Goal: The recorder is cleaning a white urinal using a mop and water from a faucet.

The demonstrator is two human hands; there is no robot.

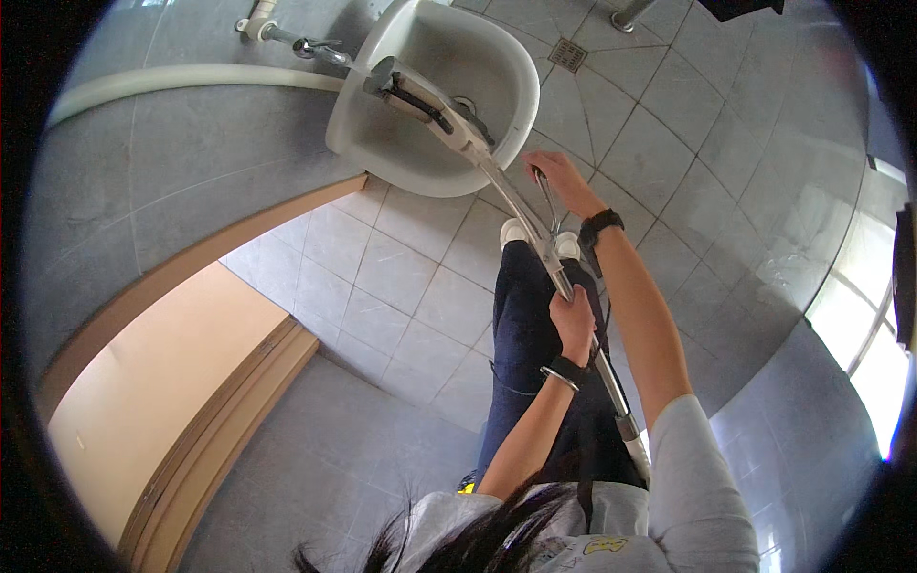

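A sponge mop (511, 198) with a metal pole slants from my body down to a white mop sink (525, 81). Its head (411, 94) lies over the basin, close under a metal tap (320, 50); water seems to run from the spout onto it. My left hand (573, 325), with a dark band and a bangle at the wrist, is wrapped round the pole. Farther forward, my right hand (564, 180), with a black watch, is closed on the bent metal squeeze lever (548, 199) at the pole's side. The fingers' undersides are hidden.
A pale hose or pipe (191, 78) runs along the tiled wall to the sink. A square floor drain (567, 54) lies right of the sink. At the left is a door frame (220, 435); my shoes (513, 230) stand on the grey tiles. Bright window panes (860, 315) are at the right.
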